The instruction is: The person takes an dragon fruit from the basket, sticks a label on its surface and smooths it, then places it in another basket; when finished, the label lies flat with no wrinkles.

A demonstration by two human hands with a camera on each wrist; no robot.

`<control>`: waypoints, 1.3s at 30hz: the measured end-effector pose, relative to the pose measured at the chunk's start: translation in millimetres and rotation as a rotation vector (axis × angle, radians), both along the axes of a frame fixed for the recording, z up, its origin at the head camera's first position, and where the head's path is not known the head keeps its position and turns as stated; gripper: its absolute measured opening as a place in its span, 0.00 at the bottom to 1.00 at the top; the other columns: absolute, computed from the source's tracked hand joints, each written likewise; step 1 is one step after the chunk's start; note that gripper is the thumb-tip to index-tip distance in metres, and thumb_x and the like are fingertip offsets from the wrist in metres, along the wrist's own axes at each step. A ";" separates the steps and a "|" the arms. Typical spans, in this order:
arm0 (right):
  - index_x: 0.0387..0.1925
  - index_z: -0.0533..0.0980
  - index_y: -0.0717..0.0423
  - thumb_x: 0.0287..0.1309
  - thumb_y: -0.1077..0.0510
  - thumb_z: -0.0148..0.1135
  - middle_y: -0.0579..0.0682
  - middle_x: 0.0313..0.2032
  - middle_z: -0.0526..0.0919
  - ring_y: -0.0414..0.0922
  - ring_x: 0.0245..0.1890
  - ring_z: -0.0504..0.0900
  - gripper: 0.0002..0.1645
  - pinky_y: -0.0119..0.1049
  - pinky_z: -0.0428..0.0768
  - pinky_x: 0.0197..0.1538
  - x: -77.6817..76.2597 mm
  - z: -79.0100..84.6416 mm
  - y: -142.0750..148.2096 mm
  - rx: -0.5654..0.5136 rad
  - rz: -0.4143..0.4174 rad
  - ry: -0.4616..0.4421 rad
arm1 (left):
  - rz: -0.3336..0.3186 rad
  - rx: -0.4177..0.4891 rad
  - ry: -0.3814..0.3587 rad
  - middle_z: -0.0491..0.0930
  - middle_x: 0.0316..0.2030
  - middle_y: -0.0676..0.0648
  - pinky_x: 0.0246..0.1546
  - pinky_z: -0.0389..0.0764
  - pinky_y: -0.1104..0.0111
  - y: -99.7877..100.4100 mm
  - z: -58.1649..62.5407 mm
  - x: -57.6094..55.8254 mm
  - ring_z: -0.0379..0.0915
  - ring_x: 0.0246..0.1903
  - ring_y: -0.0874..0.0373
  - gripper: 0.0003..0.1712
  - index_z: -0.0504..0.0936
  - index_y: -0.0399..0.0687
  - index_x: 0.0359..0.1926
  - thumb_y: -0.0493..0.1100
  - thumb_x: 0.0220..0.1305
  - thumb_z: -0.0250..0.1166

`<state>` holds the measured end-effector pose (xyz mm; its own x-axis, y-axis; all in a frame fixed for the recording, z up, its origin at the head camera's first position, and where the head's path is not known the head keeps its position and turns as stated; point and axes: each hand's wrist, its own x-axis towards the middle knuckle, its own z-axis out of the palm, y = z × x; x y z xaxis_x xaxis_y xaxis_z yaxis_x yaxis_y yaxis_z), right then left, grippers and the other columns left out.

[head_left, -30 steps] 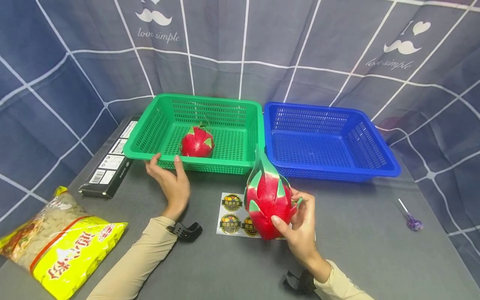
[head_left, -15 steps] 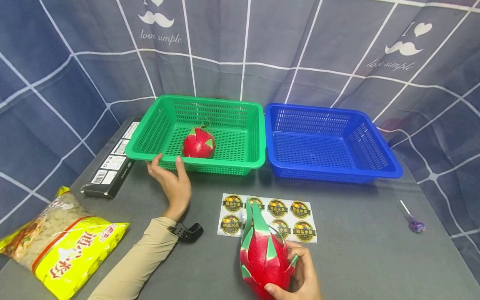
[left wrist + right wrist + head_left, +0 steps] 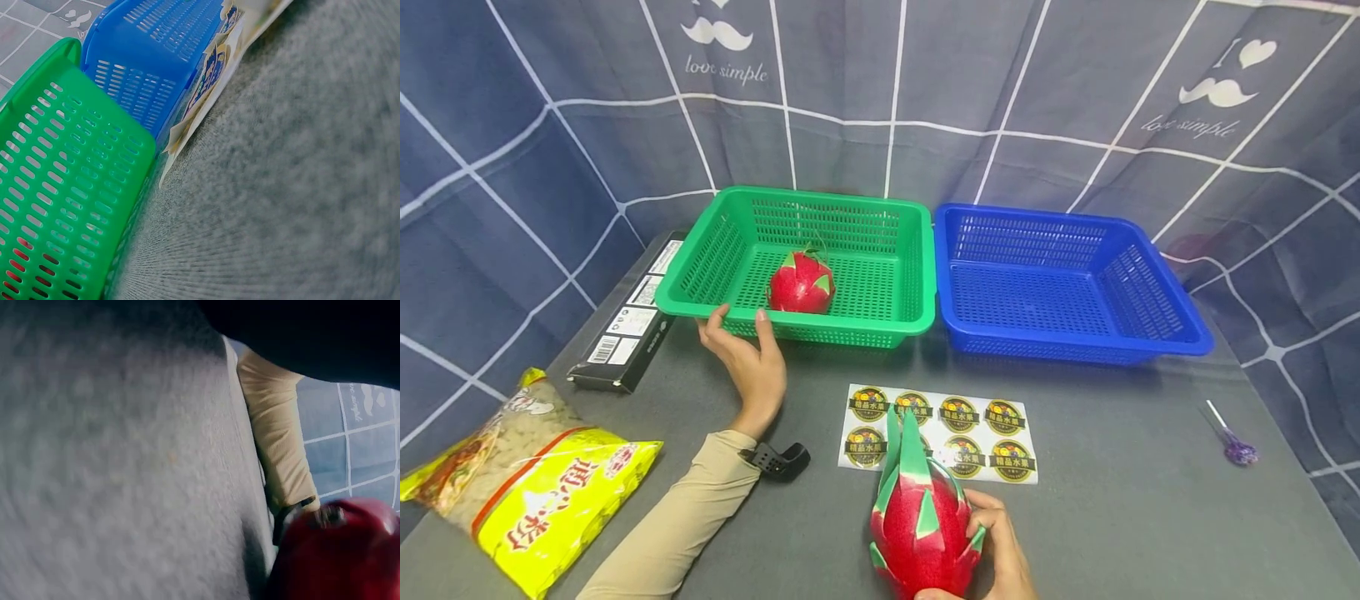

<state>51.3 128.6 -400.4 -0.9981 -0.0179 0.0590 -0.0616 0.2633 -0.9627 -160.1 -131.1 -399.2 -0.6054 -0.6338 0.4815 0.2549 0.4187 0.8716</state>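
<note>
A red dragon fruit (image 3: 921,529) with green-tipped scales is in my right hand (image 3: 1000,542) at the bottom of the head view. The right hand grips it from its right side, thumb low at the front. In the right wrist view the fruit (image 3: 350,550) looks dark red and blurred. My left hand (image 3: 748,367) rests at the front rim of the green basket (image 3: 880,329), thumb and index finger spread against it; the other fingers are partly hidden. Another dragon fruit (image 3: 801,283) lies inside that basket. Behind the held fruit, a sheet of round fruit stickers (image 3: 1022,412) lies on the table.
A blue basket (image 3: 1075,342) stands right beside the green one. At the left are a long black box (image 3: 625,337) and a yellow food bag (image 3: 550,500). A purple lollipop (image 3: 1238,450) lies on the grey table (image 3: 1120,517) at the right.
My right hand has brought the dragon fruit down towards the near edge, away from over the sticker sheet, uncovering most of the sheet. The left hand has stayed at the green basket.
</note>
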 end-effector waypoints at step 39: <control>0.45 0.71 0.56 0.64 0.65 0.45 0.49 0.38 0.83 0.35 0.38 0.81 0.11 0.19 0.73 0.44 -51.5 7.7 45.9 0.289 0.000 0.234 | -0.078 -0.007 -0.061 0.52 0.58 0.39 0.60 0.46 0.56 36.8 -2.1 24.5 0.43 0.62 0.50 0.33 0.54 0.40 0.59 0.49 0.60 0.57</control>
<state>-0.2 174.5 -392.7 -0.9582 -0.0670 0.2782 -0.2712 0.5225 -0.8084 -135.6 -94.4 -401.3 -0.6815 -0.5800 0.4462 0.2333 0.4057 0.8837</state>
